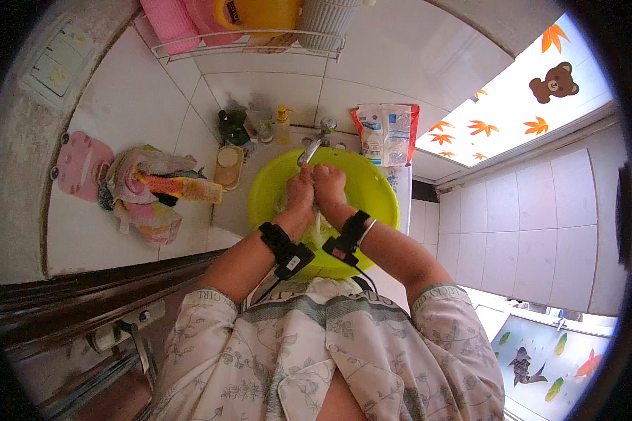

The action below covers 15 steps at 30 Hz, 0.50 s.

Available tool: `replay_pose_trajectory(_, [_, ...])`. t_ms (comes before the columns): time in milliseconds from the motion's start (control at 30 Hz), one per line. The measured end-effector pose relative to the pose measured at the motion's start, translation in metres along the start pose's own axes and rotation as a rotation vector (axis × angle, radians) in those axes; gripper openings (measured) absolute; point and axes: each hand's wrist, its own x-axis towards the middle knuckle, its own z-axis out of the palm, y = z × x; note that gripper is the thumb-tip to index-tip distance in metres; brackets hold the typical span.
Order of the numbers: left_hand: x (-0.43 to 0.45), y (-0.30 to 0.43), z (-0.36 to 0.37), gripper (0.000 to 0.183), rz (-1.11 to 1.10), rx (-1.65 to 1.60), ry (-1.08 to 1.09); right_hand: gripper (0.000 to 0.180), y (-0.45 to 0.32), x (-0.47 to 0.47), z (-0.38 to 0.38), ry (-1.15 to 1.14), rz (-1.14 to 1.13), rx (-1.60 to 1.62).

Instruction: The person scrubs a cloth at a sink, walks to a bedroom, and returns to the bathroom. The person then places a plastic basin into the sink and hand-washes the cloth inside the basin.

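Both my hands are over a lime-green plastic basin [382, 210] standing in the washbasin. My left hand [299, 192] is curled, thumb up, just below the spout of a chrome tap [309, 150]. Pressed against it is my right hand [329, 187], closed in a fist. A whitish wet strip, apparently cloth [319, 223], hangs from between the hands into the basin. Most of it is hidden by my fingers and wrists. Each wrist wears a black strap with a small box and a cable.
A soap dish [228, 167], a yellow-topped pump bottle [283, 125] and a dark bottle [234, 127] line the washbasin's left rear. At right rear leans a plastic packet [387, 134]. Cloths [147, 184] hang on the left wall, and a wire rack [253, 47] holds cups above.
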Motion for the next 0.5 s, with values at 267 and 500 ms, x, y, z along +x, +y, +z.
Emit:
replay_pose_trajectory(267, [-0.002, 0.004, -0.019, 0.042, -0.144, -0.091, 0.003, 0.007, -0.030, -0.013, 0.008, -0.024, -0.731, -1.325])
replay_pose_trajectory(500, [0.033, 0.007, -0.064, 0.036, -0.036, -0.079, -0.412, 0.024, -0.080, -0.023, -0.017, -0.391, -0.004, -0.295])
